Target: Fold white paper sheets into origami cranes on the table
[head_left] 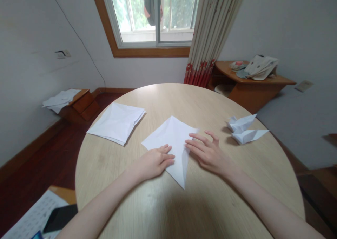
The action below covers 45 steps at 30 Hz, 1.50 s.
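A creased white sheet of paper (175,130) lies on the round table in front of me, one corner pointing toward me and its lower right edge partly folded in. My left hand (158,160) rests on the sheet's lower left part, fingers stretched out and pressing it to the table. On the right edge lies my right hand (206,149), its fingers spread, with the fingertips touching the paper near the fold. Whether the right thumb is under the edge is hidden.
A stack of white paper squares (116,123) lies on the table (163,95) at the left. Two folded paper birds (243,130) stand at the right. Past the table are a small cabinet with papers (61,99), a corner desk with a bag (262,67), and a curtain (207,35).
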Each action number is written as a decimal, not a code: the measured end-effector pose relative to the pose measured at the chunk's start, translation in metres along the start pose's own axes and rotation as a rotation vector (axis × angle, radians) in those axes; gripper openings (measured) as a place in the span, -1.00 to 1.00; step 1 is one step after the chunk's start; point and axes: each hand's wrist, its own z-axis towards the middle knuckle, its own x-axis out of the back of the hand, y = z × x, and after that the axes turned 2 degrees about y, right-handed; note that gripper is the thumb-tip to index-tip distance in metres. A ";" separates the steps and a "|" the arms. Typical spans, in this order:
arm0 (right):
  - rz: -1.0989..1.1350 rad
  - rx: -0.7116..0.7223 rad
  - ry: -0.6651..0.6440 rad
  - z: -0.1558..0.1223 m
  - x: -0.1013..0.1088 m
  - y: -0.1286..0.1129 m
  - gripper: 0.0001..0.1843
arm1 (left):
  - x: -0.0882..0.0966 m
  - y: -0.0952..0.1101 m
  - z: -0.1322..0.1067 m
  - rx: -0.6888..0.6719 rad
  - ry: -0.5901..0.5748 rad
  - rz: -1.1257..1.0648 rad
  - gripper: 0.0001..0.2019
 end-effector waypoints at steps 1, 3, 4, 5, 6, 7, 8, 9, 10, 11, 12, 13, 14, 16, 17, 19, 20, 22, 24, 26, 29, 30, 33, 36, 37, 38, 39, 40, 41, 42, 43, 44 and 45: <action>0.017 -0.003 0.001 0.000 0.002 0.002 -0.64 | 0.000 -0.001 0.000 -0.001 0.014 -0.002 -0.69; 0.057 -0.005 -0.022 0.000 0.007 0.006 -0.65 | -0.001 -0.002 0.001 -0.016 0.039 0.008 -0.70; 0.077 -0.001 -0.043 0.000 0.008 0.008 -0.65 | -0.001 -0.002 0.001 -0.020 0.043 0.022 -0.71; 0.096 0.001 -0.071 0.000 0.009 0.010 -0.65 | -0.002 -0.002 0.001 -0.021 0.039 0.042 -0.71; 0.113 -0.003 -0.108 -0.001 0.009 0.011 -0.65 | -0.002 -0.003 0.001 -0.018 0.032 0.064 -0.71; 0.130 -0.011 -0.150 -0.002 0.009 0.013 -0.65 | -0.002 -0.002 0.001 -0.013 0.023 0.089 -0.71; 0.144 -0.027 -0.192 -0.004 0.008 0.014 -0.64 | -0.003 -0.002 0.001 -0.008 0.014 0.112 -0.69; 0.157 -0.050 -0.233 -0.005 0.006 0.014 -0.62 | -0.003 -0.002 0.001 -0.006 0.009 0.134 -0.68; 0.169 -0.071 -0.266 -0.008 0.004 0.015 -0.58 | -0.003 -0.002 0.001 -0.007 0.004 0.154 -0.66; 0.178 -0.092 -0.291 -0.010 0.002 0.014 -0.53 | -0.003 -0.002 0.001 -0.009 0.001 0.172 -0.64; 0.185 -0.110 -0.309 -0.011 0.000 0.014 -0.48 | -0.003 -0.001 0.001 -0.012 0.000 0.189 -0.62; 0.191 -0.123 -0.325 -0.012 -0.001 0.013 -0.46 | -0.003 0.000 0.001 -0.014 -0.003 0.203 -0.59; 0.194 -0.134 -0.336 -0.013 -0.002 0.013 -0.46 | -0.003 0.001 0.000 -0.016 -0.006 0.214 -0.54; 0.197 -0.143 -0.351 -0.013 -0.003 0.011 -0.47 | -0.004 0.004 0.000 -0.021 -0.014 0.225 -0.40; 0.198 -0.145 -0.352 -0.013 -0.003 0.011 -0.48 | -0.004 0.005 -0.001 -0.028 -0.018 0.226 -0.31; 0.203 -0.151 -0.343 -0.012 -0.003 0.010 -0.48 | -0.006 0.008 -0.002 -0.059 -0.019 0.221 -0.16; 0.207 -0.156 -0.338 -0.012 -0.003 0.010 -0.48 | -0.007 0.010 -0.002 -0.080 -0.015 0.218 -0.10; 0.215 -0.170 -0.330 -0.013 -0.004 0.011 -0.49 | -0.012 0.011 -0.003 -0.120 -0.003 0.216 -0.06; 0.217 -0.192 -0.323 -0.013 -0.005 0.011 -0.53 | -0.017 0.013 -0.003 -0.136 0.020 0.228 -0.09; 0.231 -0.217 -0.311 -0.013 -0.005 0.011 -0.57 | -0.021 0.015 -0.004 -0.128 0.049 0.255 -0.20; 0.280 -0.243 -0.285 -0.012 -0.003 0.009 -0.64 | -0.023 0.020 -0.005 -0.113 0.072 0.272 -0.39; 0.298 -0.250 -0.277 -0.011 -0.003 0.008 -0.66 | -0.022 0.022 -0.006 -0.112 0.080 0.267 -0.46; 0.329 -0.275 -0.267 -0.008 0.000 0.006 -0.73 | -0.018 0.027 -0.008 -0.116 0.121 0.249 -0.61; 0.349 -0.295 -0.288 -0.005 0.002 0.005 -0.79 | -0.014 0.031 -0.008 -0.116 0.146 0.244 -0.68; 0.357 -0.302 -0.295 -0.004 0.002 0.005 -0.79 | -0.012 0.032 -0.008 -0.112 0.153 0.245 -0.67; 0.365 -0.310 -0.301 -0.003 0.002 0.005 -0.77 | -0.012 0.033 -0.007 -0.110 0.161 0.247 -0.65; 0.370 -0.318 -0.305 -0.003 0.002 0.005 -0.76 | -0.011 0.034 -0.007 -0.110 0.173 0.253 -0.63; 0.374 -0.325 -0.306 -0.003 0.002 0.006 -0.74 | -0.011 0.034 -0.007 -0.114 0.189 0.261 -0.61; 0.375 -0.332 -0.307 -0.003 0.002 0.006 -0.72 | -0.011 0.035 -0.007 -0.120 0.209 0.270 -0.59; 0.376 -0.337 -0.306 -0.003 0.002 0.006 -0.71 | -0.011 0.035 -0.007 -0.126 0.229 0.279 -0.57; 0.378 -0.341 -0.306 -0.003 0.002 0.007 -0.70 | -0.011 0.035 -0.008 -0.131 0.247 0.286 -0.56; 0.382 -0.345 -0.307 -0.003 0.002 0.007 -0.70 | -0.011 0.035 -0.008 -0.137 0.266 0.291 -0.55; 0.386 -0.351 -0.309 -0.003 0.002 0.007 -0.70 | -0.011 0.035 -0.008 -0.142 0.288 0.298 -0.54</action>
